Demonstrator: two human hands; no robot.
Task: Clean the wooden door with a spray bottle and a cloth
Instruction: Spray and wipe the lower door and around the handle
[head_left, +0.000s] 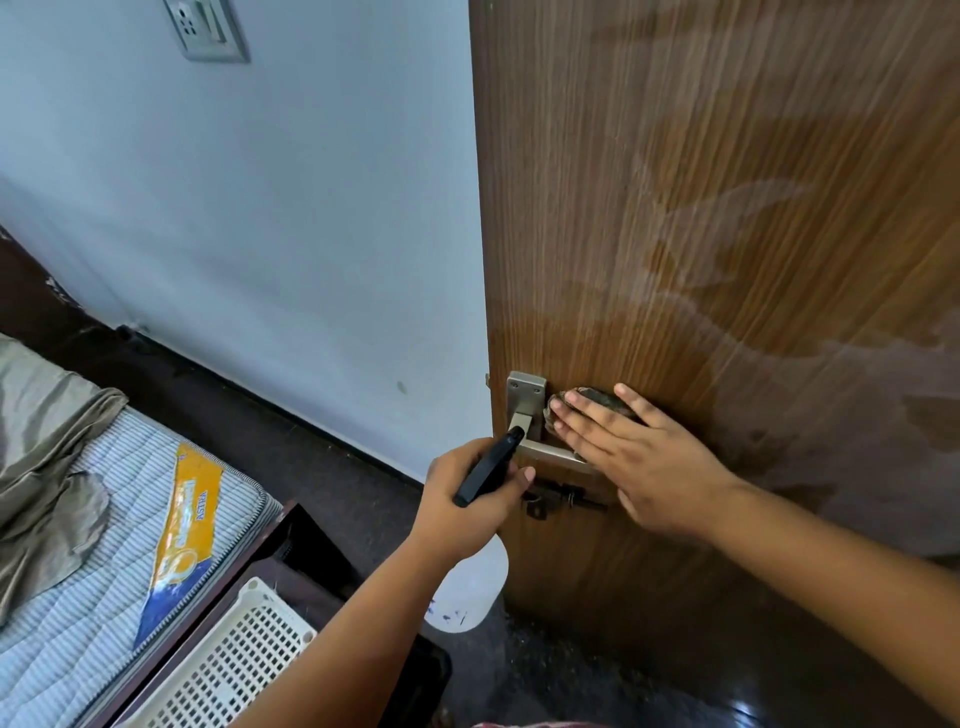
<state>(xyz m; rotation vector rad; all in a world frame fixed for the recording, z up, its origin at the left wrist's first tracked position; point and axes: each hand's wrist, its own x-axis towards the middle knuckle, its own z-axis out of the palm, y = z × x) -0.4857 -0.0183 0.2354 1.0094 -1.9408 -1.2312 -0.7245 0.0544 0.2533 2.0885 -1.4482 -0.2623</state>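
Left hand (467, 499), grip clenched round black head of spray bottle (470, 582), just left of door handle (550, 452); white bottle body hangs below it. Right hand (644, 457), fingers straight, grip released, presses dark cloth (597, 400) flat on wooden door (727, 208) just right of handle. Wipe streaks above handle

Your brown wooden door (727, 208) shows pale wet streaks. The dark cloth (602, 402) lies pressed flat beside its handle; the black-topped white spray bottle (470, 582) hangs upright near its edge.
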